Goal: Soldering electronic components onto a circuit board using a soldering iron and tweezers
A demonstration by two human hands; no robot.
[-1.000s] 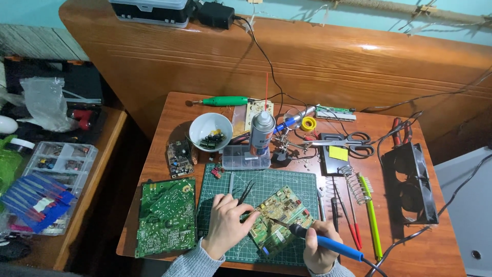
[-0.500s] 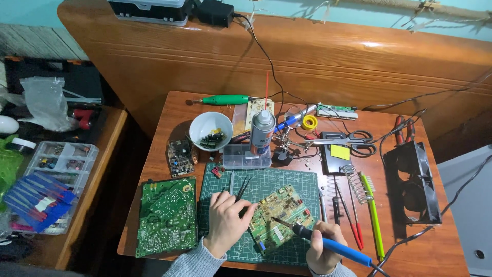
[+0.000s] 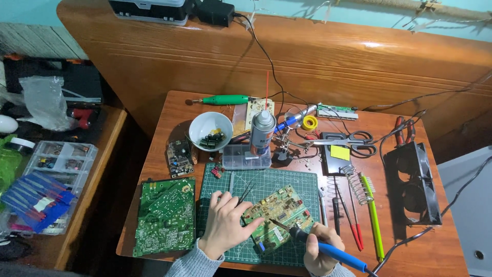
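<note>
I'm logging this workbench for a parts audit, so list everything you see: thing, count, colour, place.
circuit board: 1, green and cream, on the cutting mat under both hands
cutting mat: 1, green, front centre of table
large circuit board: 1, green, left of the mat
small circuit board: 1, dark, behind the large board
bowl: 1, white, holds small parts
spray can: 1, silver, table centre
scissors: 1, black handles, right of the can
fan unit: 1, black, right edge
soldering iron: 1, blue handle, in right hand
tweezers: 1, dark, in left hand
left hand: fingers on the board's edge
right hand: grips the iron
</note>
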